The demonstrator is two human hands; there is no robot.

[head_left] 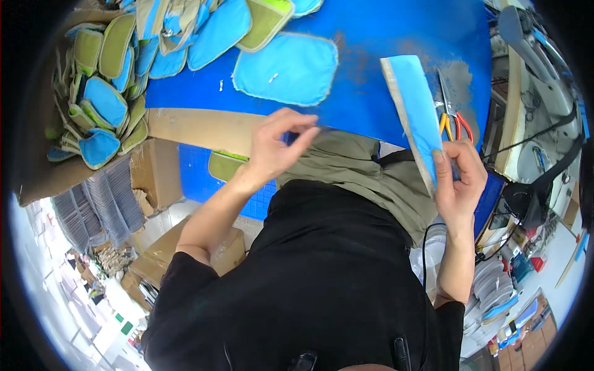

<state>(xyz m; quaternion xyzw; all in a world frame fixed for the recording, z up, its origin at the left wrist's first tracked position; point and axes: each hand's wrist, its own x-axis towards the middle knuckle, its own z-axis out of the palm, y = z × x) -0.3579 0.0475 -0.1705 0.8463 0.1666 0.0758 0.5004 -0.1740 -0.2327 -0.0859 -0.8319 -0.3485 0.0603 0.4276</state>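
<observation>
My right hand (459, 176) grips a long light-blue fabric strip (413, 105) with a beige edge, held upright-slanted at the right of the blue work surface (371, 37). My left hand (281, 139) is over the surface's front edge, fingers loosely curled and apart, with nothing visible in it. Behind it lies a light-blue padded rectangular piece (284, 68) with beige edging. Just right of the strip rest scissors or snips (455, 114) with red and yellow handles, partly hidden by it. A brown board (198, 130) runs along the surface's front edge.
Piles of blue and olive pieces (99, 105) cover the upper left. Below them stand cardboard boxes (154, 260) and stacked grey sheets (114, 198). A white machine (529, 49) with black cables is at the right rim. A green piece (226, 167) lies under the surface's front edge.
</observation>
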